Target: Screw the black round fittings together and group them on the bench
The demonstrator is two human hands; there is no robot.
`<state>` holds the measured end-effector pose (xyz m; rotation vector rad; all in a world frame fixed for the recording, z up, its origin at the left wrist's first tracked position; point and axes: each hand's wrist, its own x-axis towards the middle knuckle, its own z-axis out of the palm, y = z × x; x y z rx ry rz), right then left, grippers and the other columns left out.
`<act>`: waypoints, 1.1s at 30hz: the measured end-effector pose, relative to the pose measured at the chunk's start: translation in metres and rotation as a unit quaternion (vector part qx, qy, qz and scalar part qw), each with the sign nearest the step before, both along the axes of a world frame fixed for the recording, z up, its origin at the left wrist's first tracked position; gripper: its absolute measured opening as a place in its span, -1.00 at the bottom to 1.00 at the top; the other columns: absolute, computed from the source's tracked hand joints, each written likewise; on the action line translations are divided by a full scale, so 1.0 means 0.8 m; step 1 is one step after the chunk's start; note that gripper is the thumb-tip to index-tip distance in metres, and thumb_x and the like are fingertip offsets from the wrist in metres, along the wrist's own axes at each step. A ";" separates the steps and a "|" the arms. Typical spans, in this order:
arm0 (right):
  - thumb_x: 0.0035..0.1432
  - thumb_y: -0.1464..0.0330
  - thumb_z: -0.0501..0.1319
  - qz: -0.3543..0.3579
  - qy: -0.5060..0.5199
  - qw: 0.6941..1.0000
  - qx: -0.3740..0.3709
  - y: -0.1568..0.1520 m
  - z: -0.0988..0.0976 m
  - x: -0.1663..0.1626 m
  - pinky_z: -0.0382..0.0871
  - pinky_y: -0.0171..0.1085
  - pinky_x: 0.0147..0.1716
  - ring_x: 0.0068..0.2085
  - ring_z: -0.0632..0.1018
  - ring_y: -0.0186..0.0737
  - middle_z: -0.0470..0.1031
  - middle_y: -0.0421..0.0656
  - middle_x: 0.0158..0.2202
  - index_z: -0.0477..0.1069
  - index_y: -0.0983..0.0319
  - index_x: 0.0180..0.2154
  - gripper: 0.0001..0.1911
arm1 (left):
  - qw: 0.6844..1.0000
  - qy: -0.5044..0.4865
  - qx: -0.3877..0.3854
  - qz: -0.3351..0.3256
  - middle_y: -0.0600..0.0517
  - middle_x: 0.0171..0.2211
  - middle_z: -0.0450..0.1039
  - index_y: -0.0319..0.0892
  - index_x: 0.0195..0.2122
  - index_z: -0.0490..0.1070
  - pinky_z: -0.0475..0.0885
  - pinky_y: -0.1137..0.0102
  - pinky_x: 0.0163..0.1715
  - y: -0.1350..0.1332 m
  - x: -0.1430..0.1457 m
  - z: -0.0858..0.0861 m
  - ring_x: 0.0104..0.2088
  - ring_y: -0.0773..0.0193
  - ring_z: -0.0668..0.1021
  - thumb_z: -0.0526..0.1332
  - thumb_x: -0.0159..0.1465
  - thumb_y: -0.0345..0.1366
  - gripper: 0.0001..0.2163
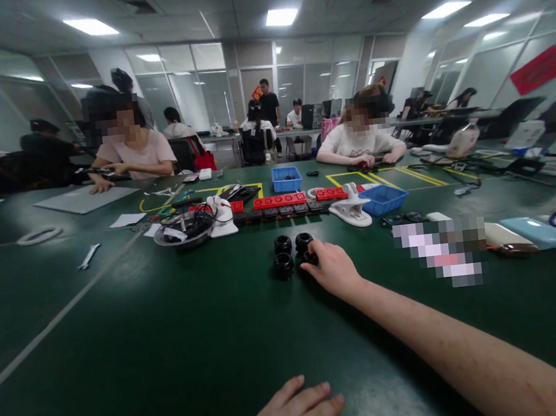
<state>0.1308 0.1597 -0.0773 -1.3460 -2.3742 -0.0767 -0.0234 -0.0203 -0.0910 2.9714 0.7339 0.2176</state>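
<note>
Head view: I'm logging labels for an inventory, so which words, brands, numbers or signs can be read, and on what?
No text can be read with certainty.
Black round pieces: no lettering legible.
Red socket strip: any markings too small.
Red sheet on the right wall: no characters legible.
Red sign at the back: gold marks, too blurred.
Pixelated patch: unreadable.

Before you, green surface (125,356); beyond, glass partitions (311,75), white pillar (404,62) at right; bright ceiling lights (282,17) above you.
</note>
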 end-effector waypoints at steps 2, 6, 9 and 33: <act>0.01 0.24 0.25 0.006 0.017 1.000 0.007 0.003 -0.005 0.003 0.24 -0.23 -0.33 -0.31 0.46 -0.12 0.45 -0.10 -0.36 0.24 0.25 -0.28 -0.70 | 1.000 0.015 -0.004 0.000 -0.04 0.08 0.31 -0.05 0.10 0.18 0.34 0.27 -0.03 0.000 0.000 0.000 0.06 0.15 0.38 -0.05 0.38 -0.23 -0.71; -0.02 0.21 0.26 0.014 0.060 0.998 0.014 0.008 -0.015 0.008 0.24 -0.17 -0.26 -0.26 0.46 -0.08 0.45 -0.06 -0.30 0.24 0.26 -0.25 -0.64 | 1.000 0.012 -0.016 0.006 -0.04 0.11 0.27 -0.06 0.09 0.18 0.30 0.24 0.01 -0.004 -0.001 -0.003 0.09 0.14 0.34 -0.06 0.38 -0.21 -0.72; -0.03 0.20 0.27 0.019 0.088 0.996 0.007 0.011 -0.019 0.011 0.26 -0.18 -0.23 -0.22 0.45 -0.11 0.44 -0.07 -0.25 0.24 0.27 -0.19 -0.59 | 0.999 -0.002 -0.030 0.024 -0.05 0.11 0.26 -0.06 0.09 0.18 0.26 0.20 0.04 -0.008 -0.001 -0.011 0.10 0.12 0.32 -0.03 0.36 -0.19 -0.71; 0.01 0.23 0.21 0.046 0.133 0.990 -0.007 0.010 -0.028 0.013 0.22 -0.17 -0.15 -0.17 0.36 -0.12 0.41 -0.08 -0.22 0.31 0.28 -0.18 -0.66 | 1.000 -0.011 -0.002 0.023 -0.05 0.13 0.23 0.00 0.17 0.07 0.24 0.13 0.05 -0.011 -0.005 -0.048 0.09 0.05 0.33 0.13 0.26 -0.36 -0.54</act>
